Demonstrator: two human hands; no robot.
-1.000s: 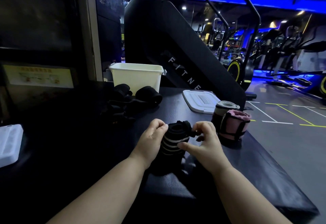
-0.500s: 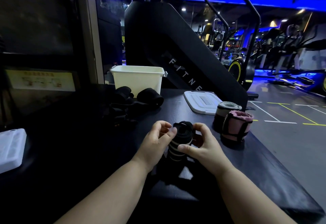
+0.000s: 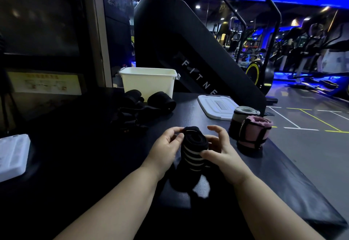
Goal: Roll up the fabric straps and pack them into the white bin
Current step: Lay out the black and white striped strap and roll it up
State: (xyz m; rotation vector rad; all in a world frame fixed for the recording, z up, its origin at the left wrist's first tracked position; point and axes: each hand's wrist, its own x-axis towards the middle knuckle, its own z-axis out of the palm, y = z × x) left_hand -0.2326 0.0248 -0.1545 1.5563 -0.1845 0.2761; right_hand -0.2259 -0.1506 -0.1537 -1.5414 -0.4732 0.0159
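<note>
Closest in, both forearms reach over the black table (image 3: pixel 90 168). Between the hands stands a black strap with white stripes (image 3: pixel 191 153), partly rolled, its coil on top and its loose end trailing down onto the table. The left hand (image 3: pixel 166 145) pinches the upper edge of the coil between thumb and curled fingers. The right hand (image 3: pixel 220 150) grasps the coil from the other side, thumb laid across the stripes and the lower fingers curled behind it, while the forefinger is lifted clear. At the left edge of the table lies a white tray (image 3: pixel 13 156). Just right of the hands a pink roll (image 3: pixel 254 133) stands upright, touching a grey roll (image 3: pixel 242 114) behind it. Farther back a white lid (image 3: pixel 217 105) lies flat. Left of it sits a heap of black straps (image 3: pixel 132 113) beside a black roll (image 3: pixel 162 102). Just behind these the white bin (image 3: pixel 149 82) stands open at the table's far edge, with a black stair machine (image 3: pixel 188 47) beyond
</note>
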